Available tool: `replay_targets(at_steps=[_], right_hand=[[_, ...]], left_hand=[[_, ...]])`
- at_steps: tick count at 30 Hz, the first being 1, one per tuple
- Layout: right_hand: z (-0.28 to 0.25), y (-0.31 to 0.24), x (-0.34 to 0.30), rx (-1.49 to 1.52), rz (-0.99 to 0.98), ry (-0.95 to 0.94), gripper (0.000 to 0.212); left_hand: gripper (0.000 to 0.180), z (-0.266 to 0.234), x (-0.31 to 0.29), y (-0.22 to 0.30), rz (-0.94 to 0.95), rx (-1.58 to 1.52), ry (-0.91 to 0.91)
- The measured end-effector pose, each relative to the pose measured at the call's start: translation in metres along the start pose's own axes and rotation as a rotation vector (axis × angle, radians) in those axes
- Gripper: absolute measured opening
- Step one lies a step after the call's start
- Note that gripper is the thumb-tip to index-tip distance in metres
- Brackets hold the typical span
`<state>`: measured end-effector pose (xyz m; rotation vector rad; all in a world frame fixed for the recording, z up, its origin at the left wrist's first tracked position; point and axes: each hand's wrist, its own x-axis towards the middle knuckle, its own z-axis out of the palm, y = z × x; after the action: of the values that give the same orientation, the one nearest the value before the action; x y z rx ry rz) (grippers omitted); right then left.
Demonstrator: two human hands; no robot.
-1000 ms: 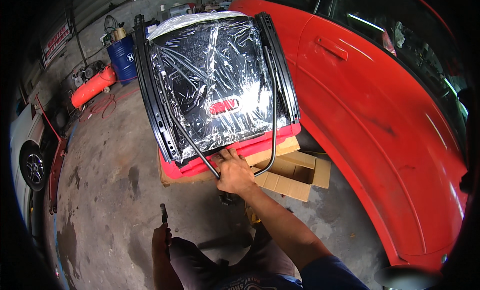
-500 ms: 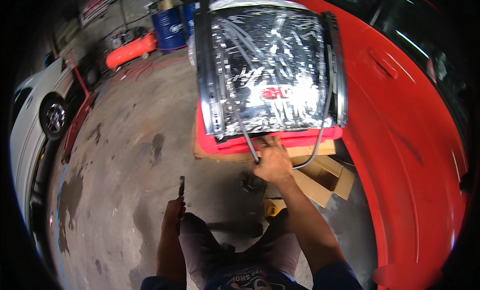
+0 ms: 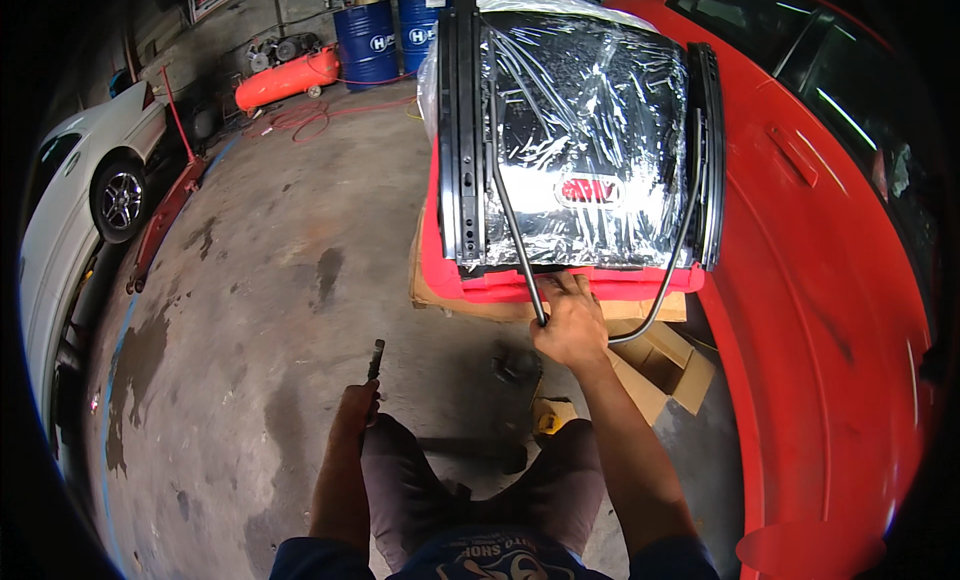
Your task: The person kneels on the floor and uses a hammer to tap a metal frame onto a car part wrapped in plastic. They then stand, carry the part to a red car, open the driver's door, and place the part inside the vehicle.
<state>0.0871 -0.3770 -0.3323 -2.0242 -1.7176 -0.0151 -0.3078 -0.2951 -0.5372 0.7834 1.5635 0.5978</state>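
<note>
A black and red car seat [image 3: 590, 100], wrapped in clear plastic, lies ahead of me with its two dark metal slide rails [image 3: 466, 180] facing up. From the rails a bent grey metal bar [image 3: 518, 238] loops over the seat's red front edge. My right hand [image 3: 572, 325] is closed around the bar near its bend, with its fingers reaching against the red edge. My left hand [image 3: 357, 408], low and away from the seat, grips a slim dark hand tool [image 3: 376, 360] that points up; its exact kind cannot be made out.
Flattened cardboard [image 3: 440, 305] shows under the seat, and an open cardboard box [image 3: 665, 365] sits below on the floor. A red car [image 3: 790, 310] stands close on the right. Left are a white car [image 3: 75, 215] and a red floor jack [image 3: 165, 215]; behind, an orange-red compressor [image 3: 288, 78] and blue drums [image 3: 368, 48].
My view has turned a little to the left, so the seat sits farther right in the picture. Both hands keep their holds on the bar and the tool.
</note>
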Motion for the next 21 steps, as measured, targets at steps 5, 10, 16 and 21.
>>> replay_targets(at_steps=[5,10,16,21], right_hand=[[0.0033,0.0006,0.0001,-0.037,-0.014,0.017,0.062],[0.0041,0.0009,-0.0004,-0.039,-0.035,0.04,0.062],[0.0024,0.0013,0.0006,0.014,-0.045,0.043,0.059],[0.001,0.0016,-0.0001,0.043,-0.026,0.027,0.058]], left_hand=[[0.039,0.0004,-0.0027,0.0021,0.0,0.08,0.006],[0.04,0.0005,-0.0046,0.002,-0.004,0.06,-0.007],[0.038,-0.0004,-0.0013,0.0,-0.027,0.049,-0.001],[0.036,-0.0019,0.0014,0.0006,-0.049,0.069,-0.009]])
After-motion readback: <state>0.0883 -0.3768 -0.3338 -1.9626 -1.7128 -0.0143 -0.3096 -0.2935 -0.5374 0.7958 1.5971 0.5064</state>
